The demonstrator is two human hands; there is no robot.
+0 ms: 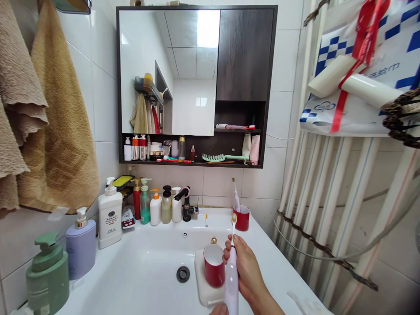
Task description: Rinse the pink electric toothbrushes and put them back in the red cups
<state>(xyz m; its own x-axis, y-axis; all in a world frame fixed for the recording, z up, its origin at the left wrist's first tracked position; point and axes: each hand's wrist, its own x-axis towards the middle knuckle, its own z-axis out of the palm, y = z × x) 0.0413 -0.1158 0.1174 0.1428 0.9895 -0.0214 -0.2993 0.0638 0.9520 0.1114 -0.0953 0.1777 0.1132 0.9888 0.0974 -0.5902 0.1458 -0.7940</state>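
Eyes on the head camera, and I've got the lilac electric toothbrush [232, 282] upright at the lower centre right of the frame, brush end up. My right hand [244, 262] comes in from the lower right, fingers curled round the brush just at its neck, holding it. Down at the bottom edge, my left hand [219, 310] shows little more than a thumb against the handle; the rest is cut off, so I can't tell how those fingers close. Just left of the brush, a red cup [215, 271] stands with its white mouth open on a pale slab [204, 291] in the white basin [144, 267]. Left of that sits the dark drain [183, 274]. Behind, at centre right, a second red cup [242, 218] holds another toothbrush [236, 200], and the black faucet [186, 209] stands near the middle.
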